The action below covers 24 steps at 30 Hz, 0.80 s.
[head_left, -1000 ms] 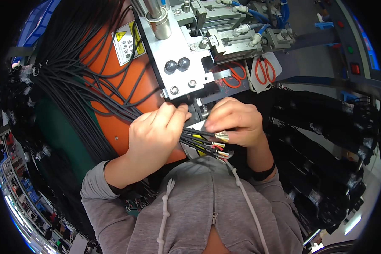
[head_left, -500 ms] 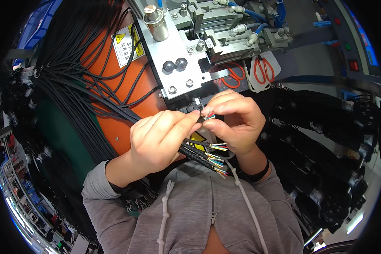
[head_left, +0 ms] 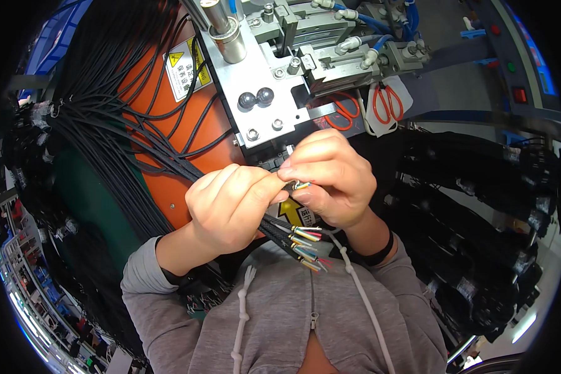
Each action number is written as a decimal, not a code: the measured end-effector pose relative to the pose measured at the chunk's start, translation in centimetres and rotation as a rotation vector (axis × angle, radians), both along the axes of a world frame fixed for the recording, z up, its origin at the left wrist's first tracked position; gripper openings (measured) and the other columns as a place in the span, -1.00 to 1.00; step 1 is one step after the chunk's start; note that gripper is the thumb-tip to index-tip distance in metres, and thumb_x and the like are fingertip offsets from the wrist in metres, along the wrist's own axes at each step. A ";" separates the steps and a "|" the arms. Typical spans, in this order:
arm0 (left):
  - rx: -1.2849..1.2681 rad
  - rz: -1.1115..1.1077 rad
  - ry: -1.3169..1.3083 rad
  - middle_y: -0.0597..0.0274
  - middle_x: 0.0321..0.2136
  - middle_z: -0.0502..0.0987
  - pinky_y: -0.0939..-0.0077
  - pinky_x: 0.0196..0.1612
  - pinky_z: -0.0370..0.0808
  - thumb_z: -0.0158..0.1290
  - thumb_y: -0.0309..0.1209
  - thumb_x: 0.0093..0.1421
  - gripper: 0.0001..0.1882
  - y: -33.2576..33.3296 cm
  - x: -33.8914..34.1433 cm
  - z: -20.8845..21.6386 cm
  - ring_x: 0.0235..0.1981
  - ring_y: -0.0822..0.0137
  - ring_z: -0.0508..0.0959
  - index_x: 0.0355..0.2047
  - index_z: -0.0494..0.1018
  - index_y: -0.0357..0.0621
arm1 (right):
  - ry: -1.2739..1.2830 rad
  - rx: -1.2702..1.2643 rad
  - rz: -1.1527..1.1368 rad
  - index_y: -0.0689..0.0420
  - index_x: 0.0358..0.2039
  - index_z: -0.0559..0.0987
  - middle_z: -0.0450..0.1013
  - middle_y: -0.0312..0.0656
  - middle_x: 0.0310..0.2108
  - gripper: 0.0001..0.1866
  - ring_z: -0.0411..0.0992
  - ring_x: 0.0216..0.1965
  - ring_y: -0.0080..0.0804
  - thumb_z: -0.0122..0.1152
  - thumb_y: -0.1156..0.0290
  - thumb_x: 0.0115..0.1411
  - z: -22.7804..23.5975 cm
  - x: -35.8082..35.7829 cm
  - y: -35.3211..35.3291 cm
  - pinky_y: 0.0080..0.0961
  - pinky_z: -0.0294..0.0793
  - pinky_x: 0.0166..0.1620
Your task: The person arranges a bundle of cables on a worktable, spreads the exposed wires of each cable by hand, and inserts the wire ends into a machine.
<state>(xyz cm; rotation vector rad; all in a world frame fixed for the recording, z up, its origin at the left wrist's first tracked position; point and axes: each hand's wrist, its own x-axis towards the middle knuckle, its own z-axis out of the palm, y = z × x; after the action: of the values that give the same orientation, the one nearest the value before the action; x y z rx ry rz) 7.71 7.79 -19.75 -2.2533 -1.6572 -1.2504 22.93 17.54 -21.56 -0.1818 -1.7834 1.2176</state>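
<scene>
Both hands meet in front of the machine's metal plate (head_left: 265, 128). My left hand (head_left: 230, 206) is closed round a black cable near its stripped end. At its fingertips, the cable's thin coloured wires (head_left: 302, 185) stick out to the right. My right hand (head_left: 333, 181) pinches at these wires with thumb and forefinger; the fingers partly hide them. Below my left hand hang several more black cables (head_left: 277, 234), their stripped ends fanned into white, yellow, red and blue wires (head_left: 305, 246).
A long bundle of black cables (head_left: 124, 131) runs across the orange panel (head_left: 168, 193) at the left. Pneumatic cylinders (head_left: 349, 68) with blue hoses stand at the back. Red-handled scissors (head_left: 388, 105) lie behind my right hand. Thick black cable bundles (head_left: 467, 187) hang at the right.
My right hand has shifted slightly left and closer to my left fingers. The held wires now point lower, and the loose cable ends below have moved a little left and down.
</scene>
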 end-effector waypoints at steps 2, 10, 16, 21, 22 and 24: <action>-0.007 0.002 -0.005 0.28 -0.57 0.45 0.56 -0.64 0.34 0.18 -0.42 0.00 -0.83 0.0 0.0 0.0 -0.63 0.38 0.46 -0.39 0.51 -0.21 | -0.069 0.161 -0.051 0.26 -0.38 0.57 0.51 -0.14 -0.43 -0.74 0.45 -0.38 -0.31 0.44 0.59 -0.13 0.1 0.2 0.1 -0.46 0.43 -0.27; -0.104 0.045 0.014 0.29 -0.54 0.43 0.56 -0.63 0.32 0.17 -0.43 -0.02 -0.80 0.0 0.2 -0.1 -0.61 0.40 0.45 -0.37 0.52 -0.24 | -0.254 0.349 -0.399 0.18 -0.45 0.59 0.48 -0.28 -0.46 -0.80 0.42 -0.42 -0.39 0.43 0.49 -0.13 1.3 0.9 -0.6 -0.50 0.35 -0.30; -0.152 0.036 0.175 0.27 -0.50 0.45 0.55 -0.60 0.36 0.14 -0.49 -0.14 -0.63 -0.4 -0.1 0.0 -0.59 0.41 0.46 -0.23 0.55 -0.26 | -0.524 -0.158 -0.082 0.22 -0.50 0.51 0.46 -0.23 -0.48 -0.86 0.39 -0.42 -0.48 0.34 0.58 -0.05 1.7 2.3 0.6 -0.53 0.33 -0.29; -0.129 0.063 0.214 0.30 -0.47 0.44 0.57 -0.59 0.36 0.12 -0.46 -0.16 -0.60 -0.7 0.4 -0.2 -0.57 0.45 0.47 -0.21 0.58 -0.17 | -0.417 -0.563 0.110 0.25 -0.52 0.50 0.46 -0.22 -0.48 -0.89 0.39 -0.41 -0.52 0.28 0.56 0.03 -0.1 2.7 1.1 -0.55 0.34 -0.29; -0.132 0.067 0.214 0.30 -0.47 0.44 0.57 -0.59 0.36 0.12 -0.46 -0.16 -0.60 -0.7 0.5 -0.3 -0.57 0.45 0.47 -0.21 0.58 -0.17 | -0.418 -0.564 0.114 0.25 -0.52 0.50 0.46 -0.22 -0.48 -0.89 0.39 -0.41 -0.52 0.28 0.56 0.03 -0.4 2.6 1.0 -0.55 0.34 -0.29; -0.159 0.045 0.271 0.32 -0.49 0.42 0.60 -0.59 0.33 0.11 -0.45 -0.14 -0.60 -0.7 0.8 -0.6 -0.57 0.46 0.45 -0.19 0.58 -0.14 | -0.432 -0.399 -0.006 0.26 -0.53 0.49 0.45 -0.22 -0.50 -0.89 0.39 -0.43 -0.49 0.28 0.57 0.02 -0.8 2.5 0.9 -0.54 0.35 -0.31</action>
<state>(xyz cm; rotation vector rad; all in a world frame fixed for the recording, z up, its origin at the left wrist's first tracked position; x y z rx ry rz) 8.47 7.08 -20.33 -2.3321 -1.7452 -0.7854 25.47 18.46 -22.37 -0.7256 -1.8710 1.6112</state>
